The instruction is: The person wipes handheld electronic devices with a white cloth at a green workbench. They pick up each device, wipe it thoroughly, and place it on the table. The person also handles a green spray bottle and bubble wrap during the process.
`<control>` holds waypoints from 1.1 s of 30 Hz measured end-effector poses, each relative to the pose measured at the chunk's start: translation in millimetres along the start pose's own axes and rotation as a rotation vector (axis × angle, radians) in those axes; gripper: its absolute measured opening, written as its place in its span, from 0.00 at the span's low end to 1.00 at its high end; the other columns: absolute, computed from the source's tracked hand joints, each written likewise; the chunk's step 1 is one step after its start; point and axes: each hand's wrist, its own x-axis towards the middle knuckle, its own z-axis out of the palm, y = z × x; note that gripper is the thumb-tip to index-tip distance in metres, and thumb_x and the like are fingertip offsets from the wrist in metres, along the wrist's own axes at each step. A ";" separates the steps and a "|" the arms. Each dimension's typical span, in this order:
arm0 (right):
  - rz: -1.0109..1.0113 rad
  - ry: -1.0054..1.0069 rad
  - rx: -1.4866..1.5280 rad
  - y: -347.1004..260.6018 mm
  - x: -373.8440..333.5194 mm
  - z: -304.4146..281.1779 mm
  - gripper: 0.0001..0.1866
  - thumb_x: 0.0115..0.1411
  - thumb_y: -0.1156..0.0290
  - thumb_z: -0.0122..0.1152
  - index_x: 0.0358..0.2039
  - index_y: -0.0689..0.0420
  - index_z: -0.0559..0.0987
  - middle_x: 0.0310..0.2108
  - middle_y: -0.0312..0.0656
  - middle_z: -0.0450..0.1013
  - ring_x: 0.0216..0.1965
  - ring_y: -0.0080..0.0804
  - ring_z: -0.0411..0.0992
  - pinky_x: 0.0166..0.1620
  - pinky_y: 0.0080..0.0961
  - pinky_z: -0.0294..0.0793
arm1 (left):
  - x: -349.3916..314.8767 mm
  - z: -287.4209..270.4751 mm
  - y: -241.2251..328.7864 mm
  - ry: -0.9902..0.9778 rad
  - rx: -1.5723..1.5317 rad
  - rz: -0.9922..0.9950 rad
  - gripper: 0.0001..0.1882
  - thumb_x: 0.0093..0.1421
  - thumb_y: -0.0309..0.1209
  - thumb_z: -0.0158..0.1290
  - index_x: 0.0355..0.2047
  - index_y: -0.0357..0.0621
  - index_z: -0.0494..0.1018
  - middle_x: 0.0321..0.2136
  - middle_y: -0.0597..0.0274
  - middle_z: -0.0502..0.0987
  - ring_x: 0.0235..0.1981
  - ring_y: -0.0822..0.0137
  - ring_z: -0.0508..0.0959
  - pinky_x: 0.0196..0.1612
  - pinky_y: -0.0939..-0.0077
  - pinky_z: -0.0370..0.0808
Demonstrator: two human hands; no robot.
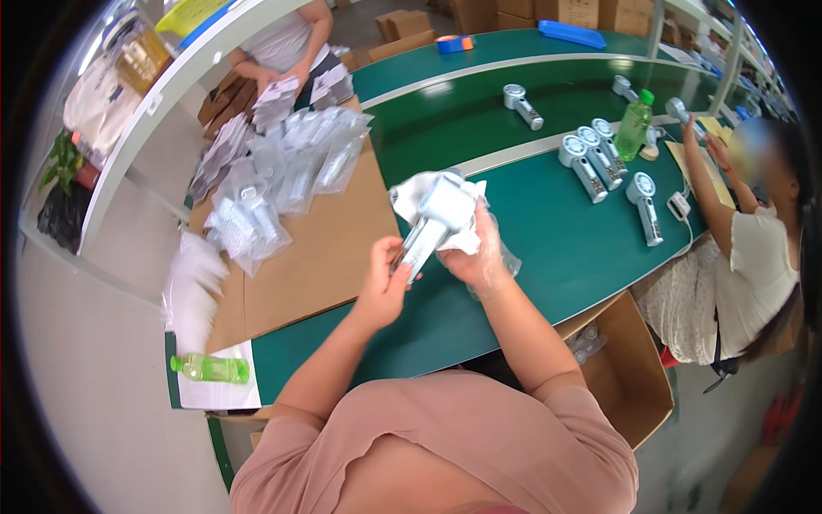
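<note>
A pale blue handheld fan is held up over the green table, its round head tilted away from me. My left hand is closed around the fan's handle. Behind the head, my right hand wears a clear plastic glove and grips a crumpled white cloth against the fan; some of its fingers are hidden. To the right, several similar fans lie on the table, and another fan lies closer to me.
Bagged parts in clear plastic are heaped on a cardboard sheet. Green bottles stand and lie on the table. An open carton sits below its edge. Co-workers work across and at right.
</note>
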 end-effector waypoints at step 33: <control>0.159 0.168 -0.948 79.7 -22.9 13.8 0.27 0.52 0.77 0.61 0.53 0.64 0.65 0.40 0.45 0.71 0.35 0.32 0.74 0.35 0.26 0.77 | -65.0 -354.8 -101.2 1.236 1.364 -0.534 0.22 0.55 0.27 0.51 0.52 0.40 0.71 0.48 0.33 0.70 0.54 0.40 0.67 0.56 0.58 0.66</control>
